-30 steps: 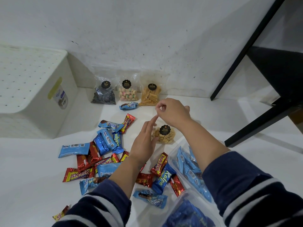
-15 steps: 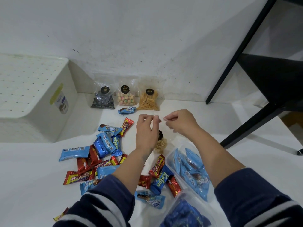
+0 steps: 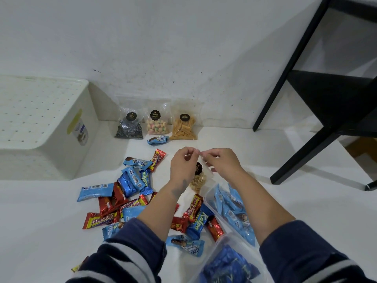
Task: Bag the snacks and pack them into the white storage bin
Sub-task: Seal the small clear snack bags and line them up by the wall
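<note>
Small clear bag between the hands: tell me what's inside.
Small clear bag holds pale nut-like snacks at its bottom, under a black round sticker. Both hands cover its sides.

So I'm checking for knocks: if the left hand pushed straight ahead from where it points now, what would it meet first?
Probably the single blue wrapped snack lying just beyond the left hand, then the stick-snack bag by the wall; depth is unclear.

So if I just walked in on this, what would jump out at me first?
Probably the two hands at the centre: the left hand and right hand pinch the top of a small clear bag of nuts. Next, the scatter of red and blue snack wrappers on the white floor to the left, and three clear snack bags lined against the wall beside the white storage bin.
</note>
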Demonstrator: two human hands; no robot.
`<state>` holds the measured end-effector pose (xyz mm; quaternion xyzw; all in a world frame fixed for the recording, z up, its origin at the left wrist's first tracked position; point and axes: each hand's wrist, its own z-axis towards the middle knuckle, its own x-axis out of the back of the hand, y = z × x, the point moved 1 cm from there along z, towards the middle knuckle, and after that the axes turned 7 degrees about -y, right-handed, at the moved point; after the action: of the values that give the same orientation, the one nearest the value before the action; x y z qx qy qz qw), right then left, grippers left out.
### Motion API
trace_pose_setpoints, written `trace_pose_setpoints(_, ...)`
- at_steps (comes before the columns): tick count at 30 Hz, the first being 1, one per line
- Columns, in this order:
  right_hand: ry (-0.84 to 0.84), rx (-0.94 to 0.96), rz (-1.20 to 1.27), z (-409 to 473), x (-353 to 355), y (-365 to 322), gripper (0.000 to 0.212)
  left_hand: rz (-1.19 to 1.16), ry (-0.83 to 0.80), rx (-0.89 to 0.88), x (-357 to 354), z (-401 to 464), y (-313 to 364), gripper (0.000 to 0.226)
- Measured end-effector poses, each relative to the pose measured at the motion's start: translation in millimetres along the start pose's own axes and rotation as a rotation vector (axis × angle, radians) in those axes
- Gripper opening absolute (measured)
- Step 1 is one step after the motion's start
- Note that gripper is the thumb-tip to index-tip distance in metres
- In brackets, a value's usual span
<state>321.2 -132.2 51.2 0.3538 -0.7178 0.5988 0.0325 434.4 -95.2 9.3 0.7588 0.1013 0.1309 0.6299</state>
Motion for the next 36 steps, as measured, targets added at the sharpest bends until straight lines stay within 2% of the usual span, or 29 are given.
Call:
trace_pose_setpoints(7,0.099,-0.033,-0.044,2,2,5,0.016,0.065,-0.031,0.001,-1,-9,5,0.015)
trace_pose_setpoints(12,0.096,-0.018,-0.153,6,2,6,0.014,0.136,-0.025,-0.095,-2,-6,-1,0.014)
trace_pose_setpoints(15,0.096,0.005,-0.176,8,2,9,0.01,0.188,-0.012,-0.198,0,-7,-11,0.005)
trace_pose_setpoints(17,0.036,-0.009,-0.128,11,5,12,0.011,0.353,-0.07,-0.256,6,-4,-26,0.027)
trace_pose_setpoints(20,-0.025,-0.029,-0.037,14,7,13,0.015,0.555,-0.27,-0.2,11,0,-49,0.05)
trace_pose_setpoints(21,-0.036,-0.041,-0.022,14,8,15,0.015,0.605,-0.291,-0.19,11,2,-54,0.055)
trace_pose_setpoints(24,-0.08,-0.064,-0.016,9,10,27,0.019,0.694,-0.218,-0.216,11,6,-61,0.057)
trace_pose_setpoints(27,-0.039,-0.017,-0.193,12,11,40,0.053,0.643,-0.072,-0.213,7,8,-65,0.053)
trace_pose_setpoints(29,0.014,0.022,-0.268,21,9,42,0.06,0.589,-0.025,-0.212,2,11,-66,0.053)
trace_pose_setpoints(34,0.131,-0.003,0.01,51,1,46,0.044,0.504,0.033,-0.23,-12,36,-61,0.052)
trace_pose_setpoints(36,0.216,-0.009,0.152,66,0,49,0.045,0.48,0.053,-0.226,-16,52,-58,0.054)
